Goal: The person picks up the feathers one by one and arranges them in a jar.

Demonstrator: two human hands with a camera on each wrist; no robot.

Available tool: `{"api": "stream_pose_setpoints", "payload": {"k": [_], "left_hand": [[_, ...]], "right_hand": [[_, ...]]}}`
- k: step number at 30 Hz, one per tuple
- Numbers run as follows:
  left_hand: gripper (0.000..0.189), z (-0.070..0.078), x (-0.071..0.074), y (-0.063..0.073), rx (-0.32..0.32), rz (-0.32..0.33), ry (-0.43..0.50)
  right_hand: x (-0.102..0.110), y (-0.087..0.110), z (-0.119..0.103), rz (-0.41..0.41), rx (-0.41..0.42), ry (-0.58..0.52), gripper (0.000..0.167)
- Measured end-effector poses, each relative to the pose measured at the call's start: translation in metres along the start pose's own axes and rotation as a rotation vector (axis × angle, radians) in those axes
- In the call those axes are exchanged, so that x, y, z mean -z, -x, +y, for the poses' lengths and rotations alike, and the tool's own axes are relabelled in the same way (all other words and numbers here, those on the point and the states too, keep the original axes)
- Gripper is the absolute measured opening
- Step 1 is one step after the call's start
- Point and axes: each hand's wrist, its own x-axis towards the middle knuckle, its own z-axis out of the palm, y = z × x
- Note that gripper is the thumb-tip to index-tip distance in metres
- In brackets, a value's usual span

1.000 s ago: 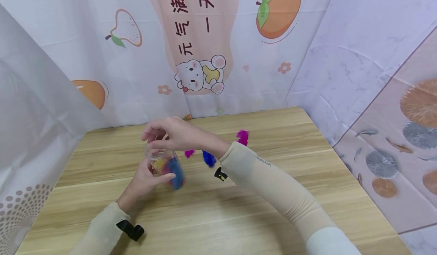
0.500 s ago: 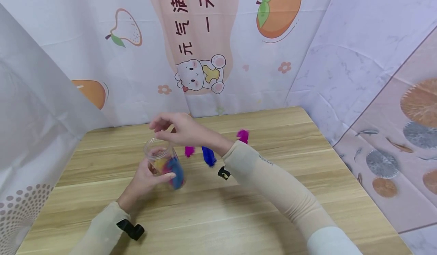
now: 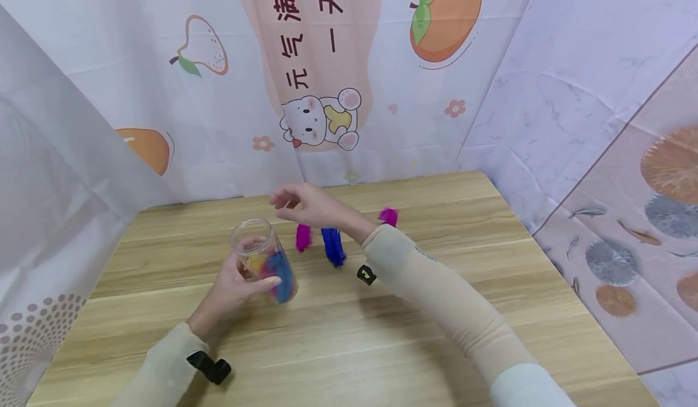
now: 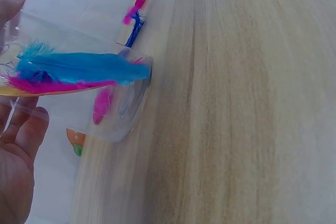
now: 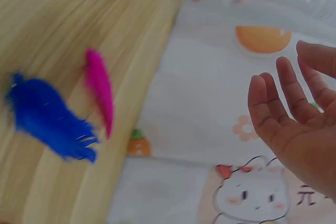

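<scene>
A clear open-topped jar stands tilted on the table, with light blue, pink and yellow feathers inside. My left hand grips the jar round its side, thumb across the front. To the jar's right and above the table, my right hand hangs with loosely bent fingers and nothing in them, as the right wrist view also shows. Below that hand lie a dark blue feather and a pink feather. Another pink feather lies farther right, partly hidden behind the right forearm.
The wood-grain table ends at a hanging printed curtain at the back. More curtains hang on the left and right sides. A black strap sits on the left wrist and another strap on the right.
My right hand has moved from over the jar's mouth to the right, away from it. More of the pink and blue feathers shows. The left hand and jar have stayed in place.
</scene>
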Motion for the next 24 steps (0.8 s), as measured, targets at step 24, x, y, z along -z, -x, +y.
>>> {"api": "stream_pose_setpoints", "payload": {"k": [24], "left_hand": [[0.074,0.002,0.001,0.001,0.051,0.022,-0.057]], "right_hand": [[-0.053,-0.001,0.076,-0.319,-0.097,0.932,0.056]]}}
